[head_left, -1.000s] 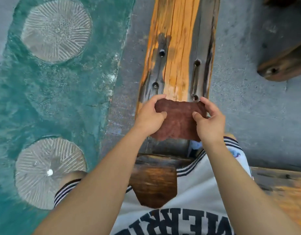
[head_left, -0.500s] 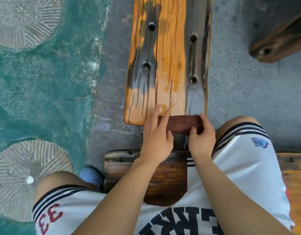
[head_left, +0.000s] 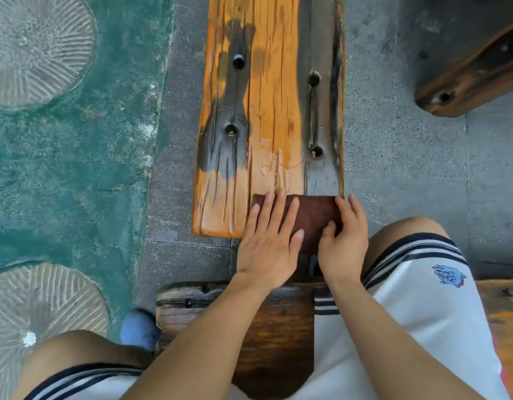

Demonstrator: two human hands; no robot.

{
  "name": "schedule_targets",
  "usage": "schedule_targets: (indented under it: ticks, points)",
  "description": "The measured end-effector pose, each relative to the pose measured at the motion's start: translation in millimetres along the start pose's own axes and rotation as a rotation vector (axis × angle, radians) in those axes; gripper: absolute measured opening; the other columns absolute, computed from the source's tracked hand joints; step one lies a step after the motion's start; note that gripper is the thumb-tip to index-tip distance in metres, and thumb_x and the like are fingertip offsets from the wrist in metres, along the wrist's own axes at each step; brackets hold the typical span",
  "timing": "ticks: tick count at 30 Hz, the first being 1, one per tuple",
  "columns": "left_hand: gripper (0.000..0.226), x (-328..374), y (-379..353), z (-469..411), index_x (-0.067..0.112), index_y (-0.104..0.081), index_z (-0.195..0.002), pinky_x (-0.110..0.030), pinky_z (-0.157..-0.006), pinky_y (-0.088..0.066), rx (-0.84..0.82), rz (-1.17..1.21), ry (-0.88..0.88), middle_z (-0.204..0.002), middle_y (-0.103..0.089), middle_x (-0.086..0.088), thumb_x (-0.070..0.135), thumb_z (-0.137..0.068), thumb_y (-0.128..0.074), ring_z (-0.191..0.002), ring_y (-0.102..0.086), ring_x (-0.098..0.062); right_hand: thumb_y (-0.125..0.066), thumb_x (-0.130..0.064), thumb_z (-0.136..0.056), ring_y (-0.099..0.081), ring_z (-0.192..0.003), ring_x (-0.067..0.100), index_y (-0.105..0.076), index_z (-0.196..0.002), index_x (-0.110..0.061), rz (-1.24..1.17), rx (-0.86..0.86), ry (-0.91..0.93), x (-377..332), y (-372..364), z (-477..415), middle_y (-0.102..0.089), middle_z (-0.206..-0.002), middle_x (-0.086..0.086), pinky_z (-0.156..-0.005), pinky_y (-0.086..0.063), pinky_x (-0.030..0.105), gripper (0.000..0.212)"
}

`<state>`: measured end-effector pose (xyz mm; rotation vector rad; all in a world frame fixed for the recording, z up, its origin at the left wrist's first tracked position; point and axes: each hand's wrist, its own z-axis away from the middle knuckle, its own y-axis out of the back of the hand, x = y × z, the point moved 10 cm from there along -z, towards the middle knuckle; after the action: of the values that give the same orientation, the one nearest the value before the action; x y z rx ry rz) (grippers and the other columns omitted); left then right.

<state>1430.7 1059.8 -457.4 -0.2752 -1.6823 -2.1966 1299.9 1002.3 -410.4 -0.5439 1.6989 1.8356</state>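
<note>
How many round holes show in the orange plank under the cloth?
4 on the plank: far left hole, near left hole, far right hole, near right hole. The cloth, left hand and right hand could hide more.

brown cloth (head_left: 316,212) | flat | near end of wooden plank (head_left: 267,111)

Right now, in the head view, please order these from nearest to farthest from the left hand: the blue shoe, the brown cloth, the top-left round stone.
1. The brown cloth: under the left hand, touching.
2. The blue shoe: on the ground, lower left.
3. The top-left round stone: far upper left.
</note>
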Motion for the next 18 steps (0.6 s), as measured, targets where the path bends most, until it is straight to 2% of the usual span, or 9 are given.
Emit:
schedule_targets:
  ticks: [1,3,6,9,12,18]
  points:
    - [0.059,1.4,3.4,-3.9,0.017,0.003,-0.151,-0.042,-0.118,0.009,0.034,-0.021,-0.007,-0.158,0.014,-0.006,0.041,-0.099,-0.01,-0.145,0.018,-0.021,-0.05,0.004,-0.088,-0.031,-0.137,0.023,-0.051,-0.134,-0.009,0.056,-0.021,0.097,-9.4,-5.0,1.6,-0.036,-0.15,0.008,-0.114,-0.018,0.024,0.048]
    - [0.06,3.1,8.3,0.5,0.012,-0.005,-0.152,-0.045,-0.119,-0.003,0.108,-0.038,-0.005,-0.16,0.004,-0.008,0.033,-0.1,-0.024,-0.147,0.007,-0.022,-0.05,-0.004,-0.092,-0.023,-0.143,0.025,-0.046,-0.139,-0.013,0.196,-0.114,0.286,-22.2,-23.1,12.7,-0.031,-0.153,0.008,-0.118,-0.013,0.038,0.048]
    - [0.064,4.9,-1.2,21.1,0.012,-0.008,-0.152,-0.045,-0.118,-0.01,0.116,-0.011,0.053,-0.16,-0.003,-0.007,0.024,-0.099,-0.041,-0.147,0.0,-0.022,-0.043,-0.023,-0.1,-0.009,-0.146,0.021,-0.033,-0.146,-0.023,0.355,-0.257,0.321,-12.4,-45.9,23.6,-0.023,-0.155,0.0,-0.118,-0.001,0.045,0.047]
    - [0.054,4.1,-1.8,12.6,0.015,-0.013,-0.152,-0.044,-0.117,-0.011,0.115,0.009,0.116,-0.159,-0.009,-0.005,0.03,-0.101,-0.025,-0.147,-0.003,-0.021,-0.028,-0.033,-0.102,0.0,-0.146,0.018,-0.02,-0.149,-0.028,0.444,-0.283,0.318,-6.7,-53.0,16.7,-0.012,-0.157,-0.004,-0.117,0.003,0.045,0.047]
    - [0.053,-1.6,10.5,-12.8,0.019,-0.012,-0.152,-0.043,-0.118,-0.008,0.125,-0.009,0.13,-0.16,-0.009,-0.003,0.033,-0.101,-0.017,-0.147,-0.001,-0.018,-0.017,-0.037,-0.099,0.003,-0.146,0.017,-0.014,-0.149,-0.028,0.496,-0.295,0.343,-14.1,-58.7,-2.9,-0.008,-0.158,-0.004,-0.117,0.003,0.046,0.051]
    - [0.052,-22.1,36.0,-72.7,0.026,0.007,-0.15,-0.037,-0.118,0.007,0.108,-0.069,0.08,-0.159,0.01,0.004,0.038,-0.1,-0.004,-0.145,0.016,-0.013,-0.017,-0.037,-0.101,0.013,-0.144,0.013,-0.001,-0.15,-0.029,0.576,-0.341,0.421,-38.7,-81.8,-63.5,0.002,-0.159,-0.004,-0.117,0.006,0.046,0.052]
